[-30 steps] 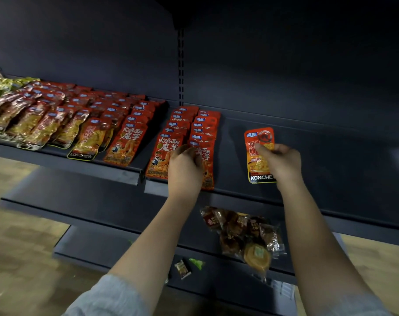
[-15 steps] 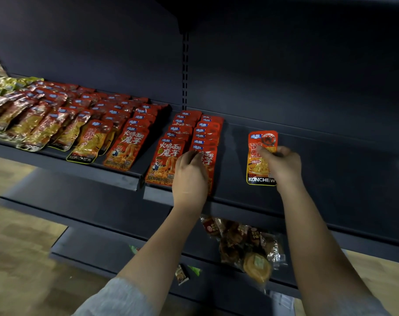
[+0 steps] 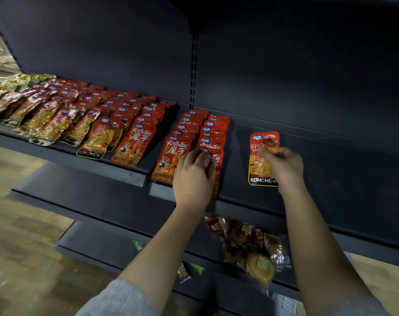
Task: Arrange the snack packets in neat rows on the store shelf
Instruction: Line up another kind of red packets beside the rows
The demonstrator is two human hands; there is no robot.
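While left hand (image 3: 195,176) presses front red packet (image 3: 213,166), right hand (image 3: 282,166) pinches orange packet (image 3: 263,156) (lengthwise front-to-back, top rearward).

red pkts w/ white script (image 3: 175,153), orange pkt w/ black base (image 3: 261,156), yellow-green pkts (image 3: 2,86), dark navy shelf (image 3: 330,169)

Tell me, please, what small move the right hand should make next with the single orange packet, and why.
Probably slide the orange packet left, toward the nearest red row. The right hand holds it alone on the shelf, with a bare gap between it and that row, while the left hand rests on the row's front packet.
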